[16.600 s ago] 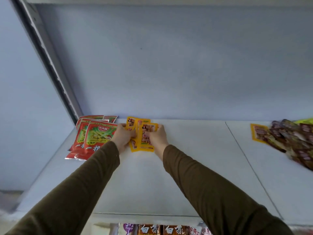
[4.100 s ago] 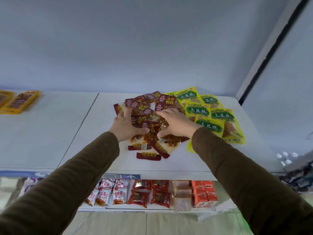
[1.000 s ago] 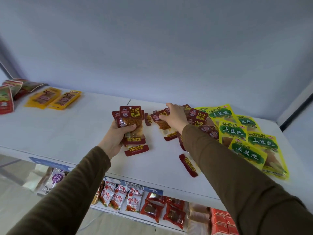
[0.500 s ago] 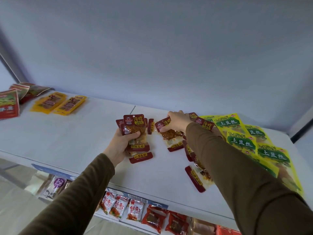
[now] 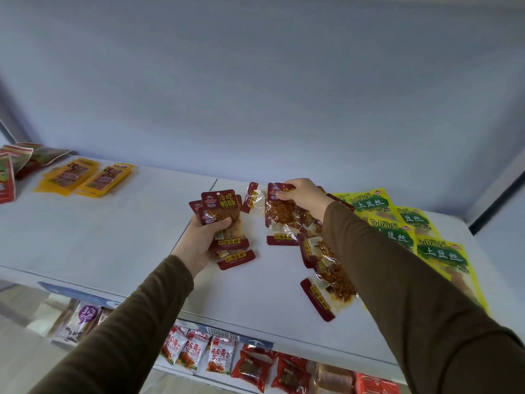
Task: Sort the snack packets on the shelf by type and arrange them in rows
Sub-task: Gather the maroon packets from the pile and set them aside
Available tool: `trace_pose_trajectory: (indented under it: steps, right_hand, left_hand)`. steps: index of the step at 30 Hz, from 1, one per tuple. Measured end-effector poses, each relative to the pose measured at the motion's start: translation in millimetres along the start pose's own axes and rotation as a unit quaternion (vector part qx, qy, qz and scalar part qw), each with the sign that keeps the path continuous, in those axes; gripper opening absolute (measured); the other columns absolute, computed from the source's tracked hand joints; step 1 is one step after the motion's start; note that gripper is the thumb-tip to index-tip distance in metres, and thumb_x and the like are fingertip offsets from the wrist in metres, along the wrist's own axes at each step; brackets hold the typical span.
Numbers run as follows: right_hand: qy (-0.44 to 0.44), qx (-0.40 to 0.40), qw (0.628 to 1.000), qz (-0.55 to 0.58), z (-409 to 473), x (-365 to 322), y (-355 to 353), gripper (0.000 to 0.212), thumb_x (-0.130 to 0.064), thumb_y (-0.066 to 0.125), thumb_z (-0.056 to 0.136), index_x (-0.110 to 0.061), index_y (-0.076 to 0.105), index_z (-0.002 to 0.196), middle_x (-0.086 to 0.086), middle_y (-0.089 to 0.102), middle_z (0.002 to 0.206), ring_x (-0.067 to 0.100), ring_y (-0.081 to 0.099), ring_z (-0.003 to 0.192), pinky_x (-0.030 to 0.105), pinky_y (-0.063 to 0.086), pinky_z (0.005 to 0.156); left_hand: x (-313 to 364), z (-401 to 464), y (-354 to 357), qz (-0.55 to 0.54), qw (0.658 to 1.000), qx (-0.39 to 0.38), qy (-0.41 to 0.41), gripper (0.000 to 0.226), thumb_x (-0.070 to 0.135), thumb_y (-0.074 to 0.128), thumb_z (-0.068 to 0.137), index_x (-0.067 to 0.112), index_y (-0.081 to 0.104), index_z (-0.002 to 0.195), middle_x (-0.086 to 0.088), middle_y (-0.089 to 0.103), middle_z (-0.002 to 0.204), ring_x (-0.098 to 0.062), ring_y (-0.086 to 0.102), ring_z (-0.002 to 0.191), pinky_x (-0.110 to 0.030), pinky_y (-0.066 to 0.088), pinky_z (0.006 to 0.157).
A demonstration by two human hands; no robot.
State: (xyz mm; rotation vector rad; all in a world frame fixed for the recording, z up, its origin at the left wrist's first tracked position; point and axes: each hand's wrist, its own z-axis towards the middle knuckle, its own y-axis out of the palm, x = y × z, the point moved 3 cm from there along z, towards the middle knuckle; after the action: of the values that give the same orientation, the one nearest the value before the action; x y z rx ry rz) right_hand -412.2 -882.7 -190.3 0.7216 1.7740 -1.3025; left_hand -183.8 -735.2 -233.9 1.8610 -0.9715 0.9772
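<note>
My left hand (image 5: 201, 239) grips a fanned stack of dark red snack packets (image 5: 220, 207) held upright over the white shelf (image 5: 113, 245). My right hand (image 5: 305, 196) pinches the top edge of another dark red packet (image 5: 281, 217), lifting it off the shelf. More dark red packets (image 5: 324, 280) lie loose under my right forearm. Yellow-green packets (image 5: 397, 234) lie overlapping at the right. Orange-yellow packets (image 5: 85, 177) sit in two piles at the far left, with red packets (image 5: 8, 177) beyond them.
The shelf's front edge (image 5: 227, 322) runs across the lower frame. A lower shelf below holds white-red packets (image 5: 196, 351) and red packets (image 5: 252, 371). A blue-grey back wall rises behind, and a dark upright post (image 5: 494, 200) stands at the right end.
My right hand has lifted one dark red packet higher off the pile. My left hand keeps its stack, shifted slightly. The camera view has moved a little.
</note>
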Motion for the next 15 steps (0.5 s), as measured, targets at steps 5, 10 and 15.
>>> trace_pose_trajectory:
  steps: [5, 10, 15]
  right_hand:
    - [-0.008, 0.059, 0.996, 0.073, -3, 4, -10, 0.061, -0.030, 0.078, 0.090, -0.013, 0.055, 0.144, -0.005, 0.057, 0.126, 0.015, 0.054, 0.115, 0.024, 0.046, 0.088]
    - [-0.027, 0.081, 0.985, 0.148, -9, -10, -18, 0.030, -0.037, 0.079, 0.088, -0.026, 0.064, 0.111, -0.018, 0.062, 0.098, -0.004, 0.055, 0.090, 0.017, 0.039, 0.069]
    - [0.006, -0.006, 0.971, 0.237, -22, -29, -9, 0.026, -0.033, 0.084, 0.082, -0.023, 0.071, 0.103, -0.001, 0.077, 0.105, 0.023, 0.068, 0.107, 0.041, 0.056, 0.093]
  left_hand:
    - [4, 2, 2, -0.012, 1.000, -0.003, 0.016, 0.052, 0.008, 0.078, 0.086, 0.025, 0.056, 0.130, -0.004, 0.072, 0.120, -0.030, 0.070, 0.106, -0.050, 0.058, 0.091]
    - [6, 2, 5, -0.005, 1.000, -0.008, 0.012, 0.053, 0.008, 0.078, 0.086, 0.024, 0.057, 0.131, -0.005, 0.072, 0.120, -0.031, 0.071, 0.106, -0.052, 0.057, 0.093]
    - [10, 0, 22, -0.007, 1.000, -0.030, 0.005, 0.045, 0.013, 0.075, 0.089, 0.024, 0.059, 0.130, -0.008, 0.074, 0.119, -0.031, 0.074, 0.101, -0.048, 0.062, 0.083]
